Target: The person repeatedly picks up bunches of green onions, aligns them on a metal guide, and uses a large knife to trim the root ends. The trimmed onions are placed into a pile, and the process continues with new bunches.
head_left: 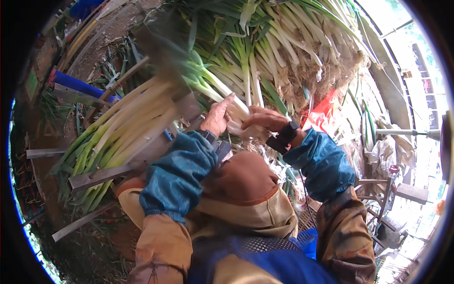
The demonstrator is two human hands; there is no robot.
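Observation:
My left hand (217, 116) and my right hand (265, 119) meet at the middle of the view, both closed on the white stalk of one green onion (239, 113). Its green leaves run up and to the left toward the pile. A black band sits on my right wrist, and blue sleeve covers wrap both forearms. A big heap of unpeeled green onions (279, 42) with brown hairy roots lies just beyond my hands. To my left, a bundle of cleaned white-stalked onions (127, 125) rests across a metal rack.
The metal rack (101, 175) of angle bars stands at my left over soil strewn with leaf scraps. A red plastic bag (324, 111) lies at the right by the roots. A blue bar (78, 85) sits at the far left. Pale sacks and a stool frame (383, 189) are at right.

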